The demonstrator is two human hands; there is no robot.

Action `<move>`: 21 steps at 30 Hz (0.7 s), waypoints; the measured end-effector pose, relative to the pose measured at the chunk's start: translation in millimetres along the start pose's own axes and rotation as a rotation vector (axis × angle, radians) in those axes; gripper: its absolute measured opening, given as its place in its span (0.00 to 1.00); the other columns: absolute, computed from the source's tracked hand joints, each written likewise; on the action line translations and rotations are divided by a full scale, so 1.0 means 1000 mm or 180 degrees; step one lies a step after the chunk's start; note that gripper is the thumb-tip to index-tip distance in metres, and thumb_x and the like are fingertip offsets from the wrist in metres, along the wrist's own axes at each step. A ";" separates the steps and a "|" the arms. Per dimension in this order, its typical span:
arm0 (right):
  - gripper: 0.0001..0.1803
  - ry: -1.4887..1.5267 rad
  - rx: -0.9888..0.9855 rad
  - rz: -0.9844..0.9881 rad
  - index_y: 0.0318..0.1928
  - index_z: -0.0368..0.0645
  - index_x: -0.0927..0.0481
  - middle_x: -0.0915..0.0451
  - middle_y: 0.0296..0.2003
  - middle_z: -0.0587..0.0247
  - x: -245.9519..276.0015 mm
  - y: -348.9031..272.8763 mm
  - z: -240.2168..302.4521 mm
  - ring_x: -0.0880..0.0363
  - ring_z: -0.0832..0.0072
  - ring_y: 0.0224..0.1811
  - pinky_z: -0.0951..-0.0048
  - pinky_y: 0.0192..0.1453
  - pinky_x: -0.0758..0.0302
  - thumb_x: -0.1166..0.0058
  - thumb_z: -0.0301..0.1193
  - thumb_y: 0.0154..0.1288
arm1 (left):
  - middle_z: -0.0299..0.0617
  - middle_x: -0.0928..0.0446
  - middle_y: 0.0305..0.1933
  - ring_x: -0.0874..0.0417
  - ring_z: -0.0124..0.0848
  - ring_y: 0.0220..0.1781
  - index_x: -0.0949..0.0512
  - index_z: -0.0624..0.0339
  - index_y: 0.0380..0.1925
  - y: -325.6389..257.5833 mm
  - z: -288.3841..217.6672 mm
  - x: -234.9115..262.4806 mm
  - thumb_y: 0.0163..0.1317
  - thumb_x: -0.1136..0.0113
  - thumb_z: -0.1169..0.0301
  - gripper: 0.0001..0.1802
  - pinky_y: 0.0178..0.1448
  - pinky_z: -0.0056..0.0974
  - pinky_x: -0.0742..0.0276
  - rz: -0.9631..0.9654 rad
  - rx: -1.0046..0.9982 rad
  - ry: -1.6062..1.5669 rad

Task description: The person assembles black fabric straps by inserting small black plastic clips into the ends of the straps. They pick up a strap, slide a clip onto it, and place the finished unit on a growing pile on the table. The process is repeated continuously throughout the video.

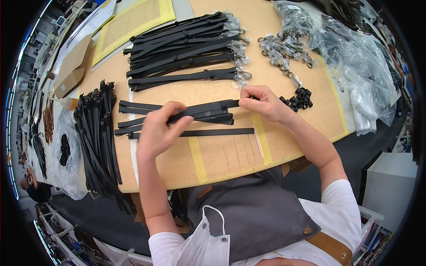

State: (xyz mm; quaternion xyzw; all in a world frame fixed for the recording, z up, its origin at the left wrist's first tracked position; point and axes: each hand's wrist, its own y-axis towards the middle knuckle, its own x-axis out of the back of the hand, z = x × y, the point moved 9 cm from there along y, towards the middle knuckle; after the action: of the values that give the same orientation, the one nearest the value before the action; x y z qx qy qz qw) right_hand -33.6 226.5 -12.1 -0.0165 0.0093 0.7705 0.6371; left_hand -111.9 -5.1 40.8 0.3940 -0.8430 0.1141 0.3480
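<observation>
Our right grip (262,104) pinches a strap (207,108) mid-surface (301,133); our left grip (179,114) spans it, clamped or not we cannot tell. Around it: a strap pile (183,49) at twelve, clasps (284,49) at two, loops (301,98) at three, a loose strap (217,132) at six, a bundle (95,135) at nine.

From my remote seat I see solid black straps (206,109) between the left hand (163,126) and the right hand (262,103), and another black bundle (98,142) left of the left one. The tabletop (168,164) under both is tan — crossed by yellow strips (196,159) and fine dark lines (237,155). Right of the right hand I get black rings (302,98); on the wearer's side of both, a dark grey apron (248,213) — and white sleeves (339,208).
</observation>
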 end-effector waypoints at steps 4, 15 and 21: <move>0.12 -0.0842 -0.0150 -0.0732 0.37 0.40 0.19 0.30 0.25 0.78 0.032 0.015 -0.004 0.38 0.89 0.28 0.81 0.32 0.40 0.37 0.37 0.72 | 0.41 0.22 0.25 0.24 0.27 0.26 0.19 0.64 0.41 0.008 0.028 0.048 0.61 0.27 0.68 0.14 0.35 0.32 0.28 -0.0272 -0.0012 0.0131; 0.09 -0.2848 0.1351 -0.1110 0.44 0.39 0.16 0.18 0.37 0.61 0.007 0.007 0.043 0.20 0.68 0.41 0.70 0.46 0.22 0.33 0.26 0.63 | 0.40 0.24 0.40 0.27 0.39 0.51 0.15 0.55 0.46 0.054 0.050 0.032 0.61 0.30 0.66 0.14 0.56 0.41 0.33 -0.0518 -0.0827 0.1650; 0.09 -0.2787 0.0807 -0.0721 0.42 0.45 0.15 0.16 0.36 0.64 -0.012 0.006 0.020 0.19 0.66 0.44 0.66 0.48 0.20 0.34 0.27 0.61 | 0.40 0.24 0.39 0.26 0.40 0.51 0.19 0.57 0.38 0.041 0.008 -0.029 0.59 0.29 0.68 0.10 0.60 0.43 0.35 0.0141 -0.1135 0.0724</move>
State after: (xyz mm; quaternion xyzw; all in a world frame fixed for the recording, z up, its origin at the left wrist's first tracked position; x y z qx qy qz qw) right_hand -37.0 214.2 8.4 0.3872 -0.1682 0.6233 0.6582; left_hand -133.7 35.5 18.4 0.2922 -0.8136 0.0145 0.5025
